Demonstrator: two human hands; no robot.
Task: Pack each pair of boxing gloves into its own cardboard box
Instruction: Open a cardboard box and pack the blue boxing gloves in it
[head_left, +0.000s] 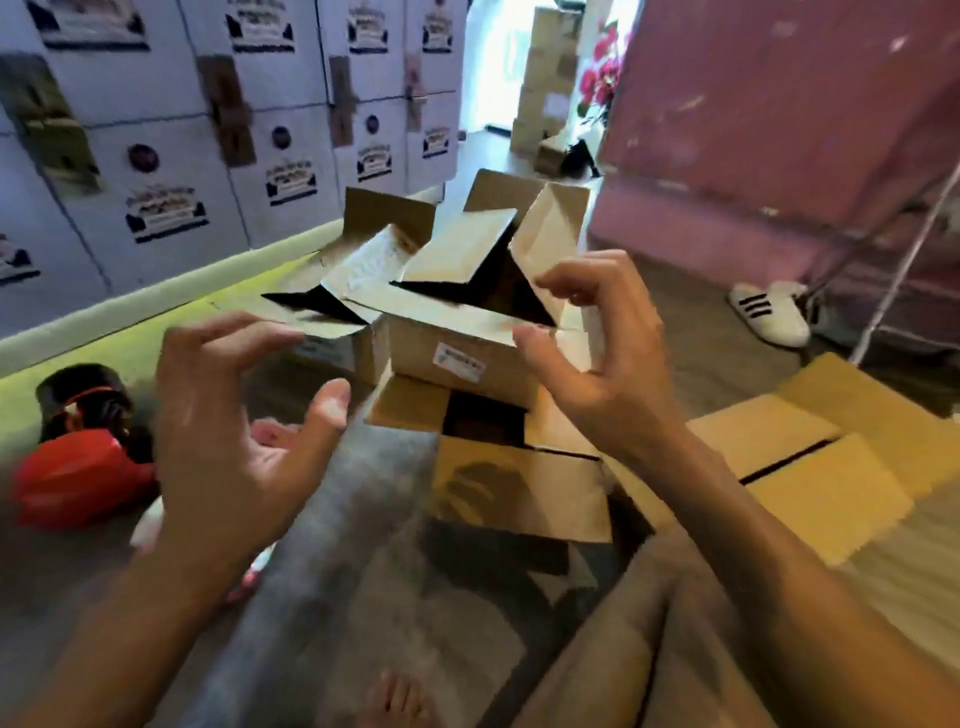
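Note:
Three open cardboard boxes sit on the floor ahead of me. The top box (457, 358), with a white label, rests on a lower box (519, 493) whose flaps are spread open. A third open box (363, 249) stands behind to the left. My left hand (234, 431) hovers left of the top box, fingers spread and curved, holding nothing. Beside the top box's right flap is my right hand (597, 358), fingers loosely curled and empty. A red and black boxing glove (78, 467) lies on the floor at the far left.
Stacked white printed cartons (171, 135) form a wall at the back left. A flattened yellow cardboard box (810, 457) lies right. White striped shoes (769, 312) and a metal rack leg (904, 260) stand by a pink wall (753, 130). My knees are at the bottom.

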